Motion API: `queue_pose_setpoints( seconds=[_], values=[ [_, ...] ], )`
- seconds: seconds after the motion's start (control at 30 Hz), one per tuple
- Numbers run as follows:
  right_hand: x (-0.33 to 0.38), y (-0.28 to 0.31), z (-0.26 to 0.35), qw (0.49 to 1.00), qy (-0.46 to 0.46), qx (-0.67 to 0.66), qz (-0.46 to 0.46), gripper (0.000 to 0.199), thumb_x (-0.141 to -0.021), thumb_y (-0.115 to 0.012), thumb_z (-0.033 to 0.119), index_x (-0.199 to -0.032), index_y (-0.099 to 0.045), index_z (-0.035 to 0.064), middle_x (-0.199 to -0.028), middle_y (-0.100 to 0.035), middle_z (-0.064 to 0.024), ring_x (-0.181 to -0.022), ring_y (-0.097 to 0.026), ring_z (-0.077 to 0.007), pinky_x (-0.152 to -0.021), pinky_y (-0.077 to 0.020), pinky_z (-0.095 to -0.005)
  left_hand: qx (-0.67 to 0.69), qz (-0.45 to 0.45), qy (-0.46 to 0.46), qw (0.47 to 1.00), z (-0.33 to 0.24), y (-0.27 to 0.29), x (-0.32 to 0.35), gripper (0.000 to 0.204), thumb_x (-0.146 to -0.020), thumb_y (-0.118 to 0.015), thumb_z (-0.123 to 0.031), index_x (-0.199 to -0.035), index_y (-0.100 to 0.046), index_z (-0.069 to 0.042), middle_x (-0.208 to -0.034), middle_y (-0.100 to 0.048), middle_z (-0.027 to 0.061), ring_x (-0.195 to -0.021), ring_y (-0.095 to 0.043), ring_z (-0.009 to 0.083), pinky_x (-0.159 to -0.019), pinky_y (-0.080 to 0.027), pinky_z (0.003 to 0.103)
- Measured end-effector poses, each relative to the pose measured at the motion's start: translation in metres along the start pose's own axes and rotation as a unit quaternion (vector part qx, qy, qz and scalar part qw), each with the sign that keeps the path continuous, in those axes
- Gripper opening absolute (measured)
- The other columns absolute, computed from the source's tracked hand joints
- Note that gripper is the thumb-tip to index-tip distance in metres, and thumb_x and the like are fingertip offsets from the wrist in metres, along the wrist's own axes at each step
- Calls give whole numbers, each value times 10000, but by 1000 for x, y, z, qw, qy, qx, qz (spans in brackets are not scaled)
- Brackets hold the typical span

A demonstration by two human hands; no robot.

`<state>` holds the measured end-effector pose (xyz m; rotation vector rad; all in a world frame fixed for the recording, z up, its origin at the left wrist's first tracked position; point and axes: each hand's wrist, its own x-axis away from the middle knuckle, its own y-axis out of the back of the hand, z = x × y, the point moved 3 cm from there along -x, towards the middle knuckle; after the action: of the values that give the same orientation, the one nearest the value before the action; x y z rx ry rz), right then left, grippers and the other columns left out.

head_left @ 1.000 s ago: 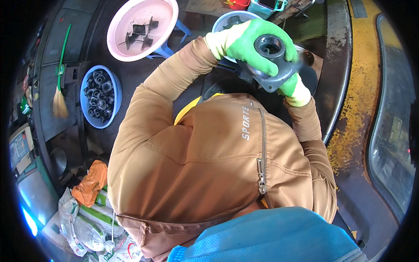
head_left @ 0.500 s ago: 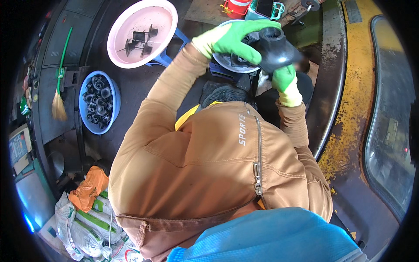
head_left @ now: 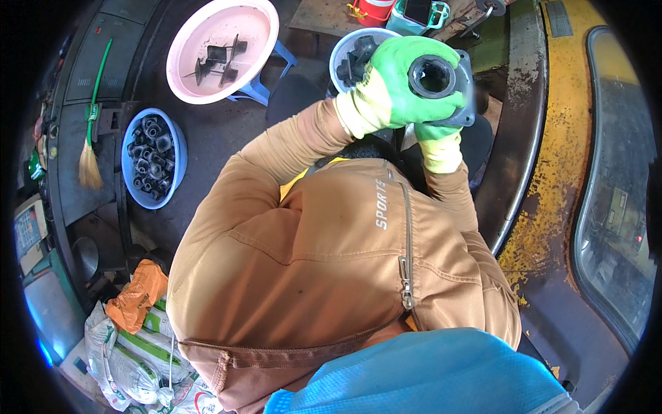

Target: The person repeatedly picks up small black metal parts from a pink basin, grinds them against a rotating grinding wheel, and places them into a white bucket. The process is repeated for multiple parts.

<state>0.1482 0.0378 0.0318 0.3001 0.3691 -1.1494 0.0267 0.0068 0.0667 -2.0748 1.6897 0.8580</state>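
Holding the grey metal part (head_left: 441, 86) up at one o'clock, you have turned its round hole to face you; your left hand (head_left: 393, 90) wraps it, fingers curled tight, right hand (head_left: 436, 134) gripping from below

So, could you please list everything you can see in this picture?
housing: one, grey with a round bore, held up in both hands
pink basin: one, upper left, a few dark parts inside
blue basin: one, left, full of dark cylindrical parts
white bowl: one, top centre, dark parts inside
stool: one, blue, under the pink basin
broom: one, green handle, far left
bags: several, orange and white, lower left
left hand: green glove, over the housing
right hand: green glove, below the housing
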Motion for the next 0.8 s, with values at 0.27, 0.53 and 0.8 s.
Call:
queue_pose_setpoints(
  seconds=[0.27, 0.53, 0.8],
  values=[
    [9, 22, 13, 960, -17, 142, 241, 557, -779, -784, 127, -1275, -542, 49, -1218, -615, -105, -1104, -610, -219, -918, -515, -348, 133, 209, 7, 969, 0, 14, -13, 421, -674, -834, -135, -1047, -677, -19, -1050, -691, 113, -972, -657, 209, -869, -519, 346],
    [27, 13, -22, 911, -2, -6, 413, 381, -950, -563, 312, -1255, -521, 87, -1113, -560, -83, -1020, -524, -215, -846, -440, -307, 328, 371, -10, 869, 15, -1, -9, 488, -672, -779, -426, -962, -683, -46, -1075, -643, 106, -1113, -552, 272, -941, -439, 402],
    [-9, -17, -38, 598, -370, -653, 282, 474, -1052, -340, 433, -1243, -530, 43, -619, -371, 28, -362, -275, -52, -330, -219, -228, -195, -98, -72, 973, 74, 37, -2, 459, -786, -758, -282, -1167, -629, -62, -1128, -632, 68, -1073, -607, 203, -936, -480, 337]
  ],
)
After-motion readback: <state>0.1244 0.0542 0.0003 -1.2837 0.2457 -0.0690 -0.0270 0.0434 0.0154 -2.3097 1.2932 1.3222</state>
